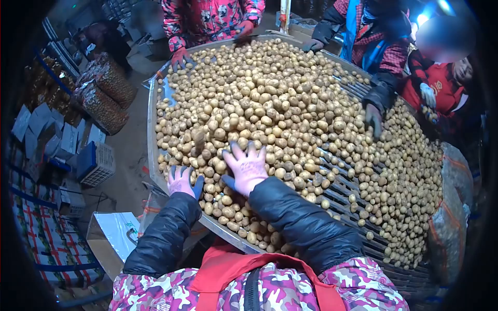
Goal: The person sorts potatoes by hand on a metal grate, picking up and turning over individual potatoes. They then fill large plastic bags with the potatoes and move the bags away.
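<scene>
A large heap of small potatoes covers a metal-edged sorting table in front of me. My right hand, in a pink glove with dark fingertips, rests on the potatoes with its fingers spread. To its left, near the table's edge, my left hand wears a matching glove and also touches the potatoes. Its thumb stands apart from the fingers, and I see no potato gripped in it. Dark slatted bars show through between the potatoes at the right.
Across the table, co-workers' gloved hands and another gloved hand touch the potatoes or rim. Filled net sacks stand on the floor at left, near a plastic crate and an open carton. A sack hangs at right.
</scene>
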The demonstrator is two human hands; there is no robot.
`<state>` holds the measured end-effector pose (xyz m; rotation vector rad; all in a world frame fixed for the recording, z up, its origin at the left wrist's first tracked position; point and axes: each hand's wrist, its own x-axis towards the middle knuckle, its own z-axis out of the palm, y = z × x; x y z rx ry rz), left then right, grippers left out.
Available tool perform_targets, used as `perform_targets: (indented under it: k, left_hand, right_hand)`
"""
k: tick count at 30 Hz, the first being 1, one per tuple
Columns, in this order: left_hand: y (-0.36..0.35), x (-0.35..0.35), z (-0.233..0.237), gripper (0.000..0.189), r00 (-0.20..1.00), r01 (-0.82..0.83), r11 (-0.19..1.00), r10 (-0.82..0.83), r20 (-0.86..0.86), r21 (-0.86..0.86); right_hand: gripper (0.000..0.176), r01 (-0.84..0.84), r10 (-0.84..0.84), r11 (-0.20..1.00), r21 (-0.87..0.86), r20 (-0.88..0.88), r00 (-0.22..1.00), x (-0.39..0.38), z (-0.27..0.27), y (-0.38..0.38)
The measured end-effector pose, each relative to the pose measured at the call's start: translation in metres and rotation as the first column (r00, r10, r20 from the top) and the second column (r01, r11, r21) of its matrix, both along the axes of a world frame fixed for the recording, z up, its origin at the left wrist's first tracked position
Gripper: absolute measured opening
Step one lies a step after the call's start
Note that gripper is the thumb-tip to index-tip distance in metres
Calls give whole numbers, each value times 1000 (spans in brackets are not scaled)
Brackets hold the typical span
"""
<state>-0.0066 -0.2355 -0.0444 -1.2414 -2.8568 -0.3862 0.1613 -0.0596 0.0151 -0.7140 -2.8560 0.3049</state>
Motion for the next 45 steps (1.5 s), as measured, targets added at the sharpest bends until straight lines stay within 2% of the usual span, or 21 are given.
perform_targets:
  k: [1,2,7,9,11,13,15,17,19,20,23,26,27,29,30,31,33,37,41,43,45]
  left_hand:
    - [0,2,0,54,1000,1,1000,-1,2,3]
    - [0,2,-1,54,1000,1,1000,-1,3,3]
    - [2,3,5,56,999,-35,999,35,7,-37]
    - [1,2,5,57,999,-31,999,31,17,-40]
    - [0,2,6,52,999,-25,999,24,23,24]
    - [-1,3,8,51,999,-39,999,38,35,27]
    - [2,1,10,51,998,-52,998,50,43,27]
    - [1,1,10,51,996,-49,998,47,70,37]
    - [1,0,11,52,996,-55,998,53,71,37]
    - [1,-3,9,52,996,-55,997,52,68,46]
    - [1,-3,9,52,997,-51,997,47,59,61]
    - [1,-2,9,52,997,-47,997,43,61,66]
    - [1,-2,9,52,996,-56,996,51,67,62]
    - [2,-2,10,52,996,-58,996,54,65,66]
    - [1,-2,10,51,997,-48,997,44,58,64]
    - [1,-3,10,51,997,-52,996,48,58,69]
    - [1,-2,10,50,997,-51,996,46,64,74]
    - [1,-1,10,50,997,-53,996,49,60,73]
    - [1,-2,11,50,997,-55,996,50,65,77]
    - [0,-1,12,50,996,-56,995,50,74,85]
    - [1,-1,12,50,996,-56,994,49,70,93]
  right_hand:
    - [67,-12,12,999,31,-18,1000,6,-6,-11]
    - [66,-14,13,999,-35,-28,1000,12,-10,-16]
    - [59,-184,210,972,-148,187,960,37,34,-13]
    - [48,-110,139,863,-493,22,990,32,54,22]
    - [40,-12,-50,929,-371,-158,986,16,69,66]
    - [38,50,-116,976,-212,-310,944,-21,53,133]
    - [38,152,-163,986,-71,-199,966,-61,63,180]
    - [36,190,-197,975,-120,-52,979,-104,55,220]
    - [37,233,-234,972,21,97,967,-142,52,234]
    - [35,152,-159,986,64,110,981,-171,38,249]
    - [37,197,-201,979,54,406,892,-209,26,264]
    - [35,160,-195,980,118,408,892,-221,2,278]
    - [35,152,-187,982,116,414,891,-220,3,279]
    - [28,320,-241,931,-176,364,900,-214,10,283]
    - [22,171,-170,985,15,230,958,-207,-3,287]
    - [30,212,-170,970,-122,288,943,-204,-6,292]
    - [31,173,-110,947,-269,236,966,-198,-10,301]
    - [33,220,-130,925,-311,283,950,-208,-19,312]
    - [37,176,-103,965,-197,333,937,-219,-26,318]
    - [40,135,-15,903,-408,284,959,-217,-41,337]
    - [42,72,8,918,-391,198,980,-208,-45,339]
